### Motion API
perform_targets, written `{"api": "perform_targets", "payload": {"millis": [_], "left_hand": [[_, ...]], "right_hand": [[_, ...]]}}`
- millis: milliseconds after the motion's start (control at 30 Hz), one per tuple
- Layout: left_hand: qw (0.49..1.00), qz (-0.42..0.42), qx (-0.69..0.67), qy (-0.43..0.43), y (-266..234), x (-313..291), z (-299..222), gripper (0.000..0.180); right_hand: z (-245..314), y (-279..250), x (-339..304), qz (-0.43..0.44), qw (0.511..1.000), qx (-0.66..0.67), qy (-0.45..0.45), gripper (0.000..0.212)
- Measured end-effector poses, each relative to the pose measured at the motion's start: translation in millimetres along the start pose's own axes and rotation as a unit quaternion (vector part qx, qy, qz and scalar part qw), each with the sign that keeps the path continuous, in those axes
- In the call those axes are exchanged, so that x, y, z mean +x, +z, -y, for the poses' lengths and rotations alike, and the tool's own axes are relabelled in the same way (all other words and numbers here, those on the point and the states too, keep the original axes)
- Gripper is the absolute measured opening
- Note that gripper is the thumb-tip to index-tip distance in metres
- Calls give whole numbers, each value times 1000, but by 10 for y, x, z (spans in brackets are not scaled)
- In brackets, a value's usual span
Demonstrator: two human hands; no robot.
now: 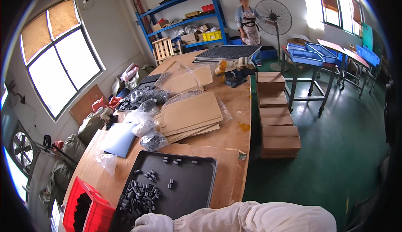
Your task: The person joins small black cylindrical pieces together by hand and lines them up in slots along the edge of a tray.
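Dark-grey tubes (140, 195) heap up by that loosely curled right hand (154, 222), can't tell its grip (left hand's out of view), so I'd spread them across the tray (190, 186).

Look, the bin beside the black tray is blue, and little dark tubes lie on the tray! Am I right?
Not quite: the head view shows the bin beside the black tray is red, not blue. Dark tubes do lie there.

Pale walls (106, 16), glossy green floor (331, 156). Long wooden table (238, 110) running toward the back. Blue shelf rack (217, 14) and pedestal fan (273, 16) at far end. Left window (63, 60), upper panes tan-covered, and right window (330, 3) bright with daylight.
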State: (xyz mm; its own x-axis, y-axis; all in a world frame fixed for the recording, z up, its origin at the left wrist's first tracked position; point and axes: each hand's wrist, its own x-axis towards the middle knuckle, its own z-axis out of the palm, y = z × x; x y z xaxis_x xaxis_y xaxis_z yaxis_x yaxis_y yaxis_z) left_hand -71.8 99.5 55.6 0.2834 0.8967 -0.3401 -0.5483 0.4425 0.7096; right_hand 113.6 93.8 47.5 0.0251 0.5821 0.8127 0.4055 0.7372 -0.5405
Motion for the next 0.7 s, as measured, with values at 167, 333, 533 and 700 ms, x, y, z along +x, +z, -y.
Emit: {"api": "perform_targets", "payload": {"millis": [167, 333, 533, 700], "left_hand": [[979, 2, 178, 101, -592, 286, 145, 50], [988, 57, 135, 42, -302, -2, 324, 52], [990, 43, 133, -12, -5, -149, 351, 55], [993, 20, 113, -29, 119, -192, 323, 52]], "right_hand": [[-64, -18, -111, 121, 992, -31, -36, 27], [52, -44, -81, 112, 992, -33, -40, 25], [-129, 84, -188, 200, 978, -62, -7, 20], [-137, 57, -208, 196, 978, -65, 30, 16]]}}
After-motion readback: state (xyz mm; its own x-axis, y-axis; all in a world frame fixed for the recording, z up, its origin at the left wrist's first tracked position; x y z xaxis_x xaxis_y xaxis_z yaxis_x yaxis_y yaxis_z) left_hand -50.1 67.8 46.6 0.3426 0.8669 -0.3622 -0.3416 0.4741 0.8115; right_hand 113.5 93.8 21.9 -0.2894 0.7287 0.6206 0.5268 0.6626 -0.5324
